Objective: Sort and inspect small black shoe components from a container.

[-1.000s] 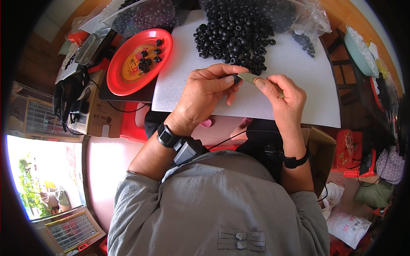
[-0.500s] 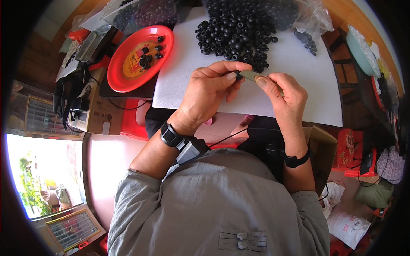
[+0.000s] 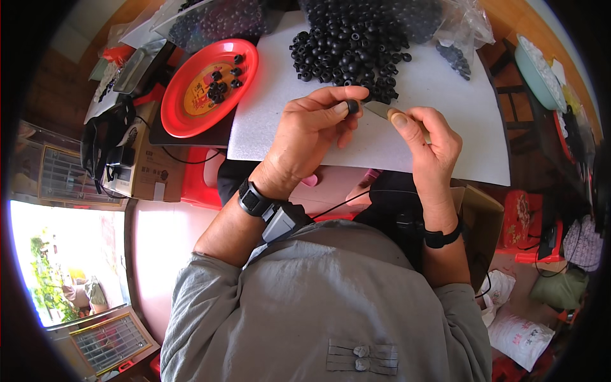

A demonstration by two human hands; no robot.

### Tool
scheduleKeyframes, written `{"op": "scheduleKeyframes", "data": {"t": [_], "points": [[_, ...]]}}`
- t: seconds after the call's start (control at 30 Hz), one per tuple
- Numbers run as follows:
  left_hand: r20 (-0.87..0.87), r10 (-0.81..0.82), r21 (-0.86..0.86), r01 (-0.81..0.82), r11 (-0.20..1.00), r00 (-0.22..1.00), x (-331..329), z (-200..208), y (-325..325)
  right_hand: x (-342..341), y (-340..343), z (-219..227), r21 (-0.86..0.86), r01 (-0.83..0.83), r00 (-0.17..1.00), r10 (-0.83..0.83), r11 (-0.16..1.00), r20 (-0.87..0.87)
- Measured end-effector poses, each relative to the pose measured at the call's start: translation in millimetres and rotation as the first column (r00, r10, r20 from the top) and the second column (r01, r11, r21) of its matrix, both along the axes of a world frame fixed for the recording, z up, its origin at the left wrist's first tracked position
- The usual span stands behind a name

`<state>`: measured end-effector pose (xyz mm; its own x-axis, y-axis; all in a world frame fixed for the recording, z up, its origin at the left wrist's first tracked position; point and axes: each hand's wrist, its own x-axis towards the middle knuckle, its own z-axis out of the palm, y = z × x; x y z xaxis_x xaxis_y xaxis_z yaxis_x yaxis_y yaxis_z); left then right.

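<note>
Between the thumb and fingers of my left hand (image 3: 318,121) sits a small black round part (image 3: 352,106) that looks hollow. My right hand (image 3: 429,134) pinches a thin, flat blade (image 3: 378,109), its tip pointing left toward the part with a small gap between them. Just beyond both hands, a heap of similar black round parts (image 3: 350,54) lies on the white foam sheet (image 3: 267,137). Several more dark pieces (image 3: 218,92) rest in a red plate (image 3: 175,111) to the left.
Clear plastic bags of black parts (image 3: 216,25) stand along the far edge. A smaller bag (image 3: 455,57) lies at the far right. A pale green basin (image 3: 538,73) is farther right, a cardboard box (image 3: 149,162) at the left, and an open box (image 3: 480,216) beside my right forearm.
The blade has drawn back from the black part, where before it touched or overlapped it. My left hand has shifted slightly left, turning the part more into view.
</note>
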<state>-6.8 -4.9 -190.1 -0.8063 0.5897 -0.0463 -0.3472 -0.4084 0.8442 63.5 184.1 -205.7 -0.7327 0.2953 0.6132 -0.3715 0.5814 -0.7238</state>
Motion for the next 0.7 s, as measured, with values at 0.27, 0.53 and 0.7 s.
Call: {"op": "scheduleKeyframes", "data": {"t": [0.27,0.53,0.7], "points": [[-0.028,0.002,0.019,-0.001,1.0,1.0,1.8,-1.6,-0.6,-1.8,-2.4,1.9,0.096,0.056,0.998,-0.057,0.994,0.006],[-0.023,0.006,0.039,-0.005,0.999,1.0,2.4,-5.0,-0.6,-3.4,-1.8,0.8,0.115,0.083,0.996,-0.086,0.99,0.022],[-0.013,0.009,0.041,-0.009,0.999,1.0,2.5,-5.4,-0.7,-3.5,-2.5,1.7,0.119,0.065,0.998,-0.066,0.991,0.008]]}}
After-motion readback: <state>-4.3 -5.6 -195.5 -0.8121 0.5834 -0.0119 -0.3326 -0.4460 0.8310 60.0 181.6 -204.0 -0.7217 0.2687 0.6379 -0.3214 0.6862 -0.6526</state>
